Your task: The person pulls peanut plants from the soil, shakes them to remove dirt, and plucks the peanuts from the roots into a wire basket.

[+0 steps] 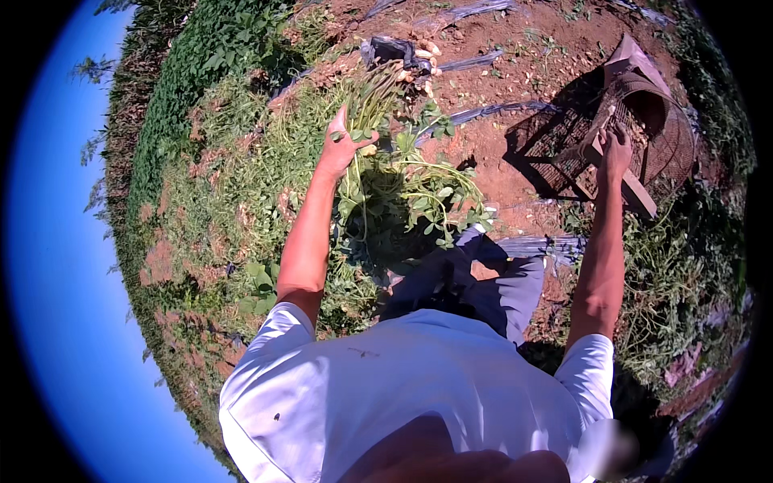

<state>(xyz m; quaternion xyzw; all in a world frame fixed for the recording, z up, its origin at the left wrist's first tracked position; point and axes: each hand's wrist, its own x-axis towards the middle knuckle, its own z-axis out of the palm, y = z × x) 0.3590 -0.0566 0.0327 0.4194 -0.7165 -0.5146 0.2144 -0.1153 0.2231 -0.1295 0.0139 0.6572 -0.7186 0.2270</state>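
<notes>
My left hand is closed round the stems of a bunch of peanut plants. Leafy tops of the bunch hang down towards my legs. At its far end, pale peanut pods show beside crumpled black plastic film. On the other side, my right hand is over a mesh basket, close to a wooden bar across it. Its fingers are bent, and a small pale thing shows just beyond them; whether they hold it is unclear.
Strips of plastic film cross the reddish soil between my hands. Pulled-up vines cover the ground on the left, with a dense green crop beyond. More plants grow or lie below the basket.
</notes>
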